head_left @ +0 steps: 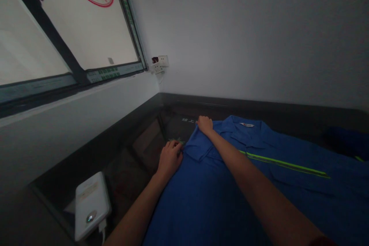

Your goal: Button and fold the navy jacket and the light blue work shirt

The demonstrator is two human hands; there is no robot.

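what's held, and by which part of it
The right hand grips a blue collared shirt by its edge, left of the collar; whether the left hand holds it cannot be told.

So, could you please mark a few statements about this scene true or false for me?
1. The right hand touches the shirt. True.
2. The shirt is red. False: it is blue, with a yellow-green stripe.
3. A cable is plugged into the device. True.
4. The device lies on the shirt. False: it lies on the table, left of the shirt.
5. Of the two hands, the left hand is nearer the device. True.
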